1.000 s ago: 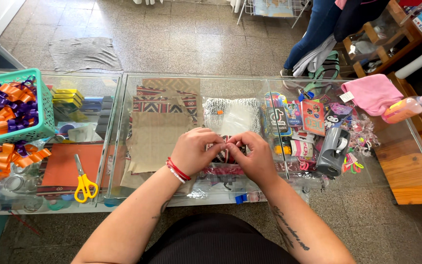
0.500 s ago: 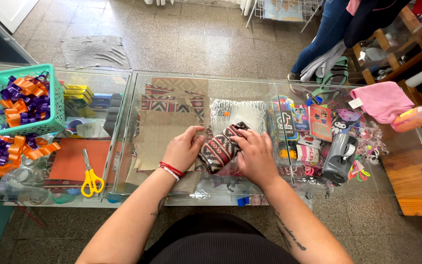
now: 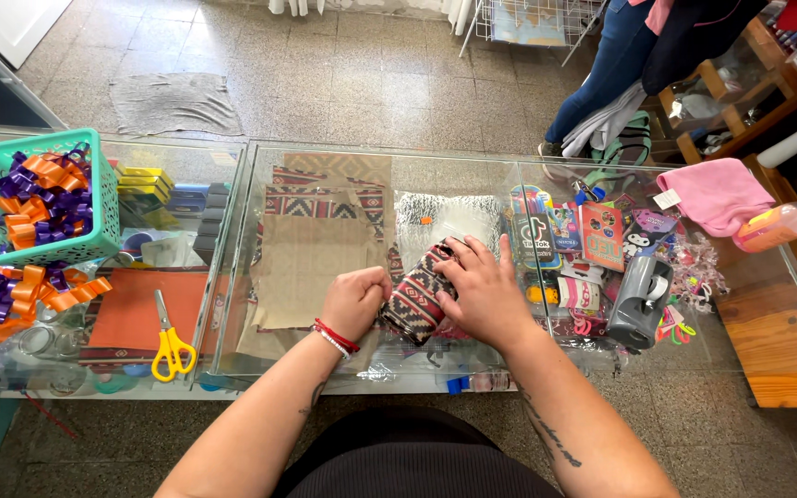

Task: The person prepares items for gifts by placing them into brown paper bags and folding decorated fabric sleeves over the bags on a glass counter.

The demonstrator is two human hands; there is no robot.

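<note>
The patterned woven pouch (image 3: 417,297) lay on the glass counter (image 3: 472,175), and I had both hands on it. My left hand (image 3: 354,302) was clenched, gripping the pouch's left edge; my right hand (image 3: 484,290) pressed flat on top, fingers spread. Left of the pouch sat brown paper bags (image 3: 311,267), farther left yellow scissors (image 3: 170,346) and a teal basket (image 3: 48,244) of ribbon bows.

A small woven pouch (image 3: 417,295) patterned in red, black and cream geometric bands lies tilted on the glass counter (image 3: 472,184), near its front edge, with the closed left hand (image 3: 354,300) touching its left end and the flattened right hand (image 3: 486,290) pressing on its right side.
</note>
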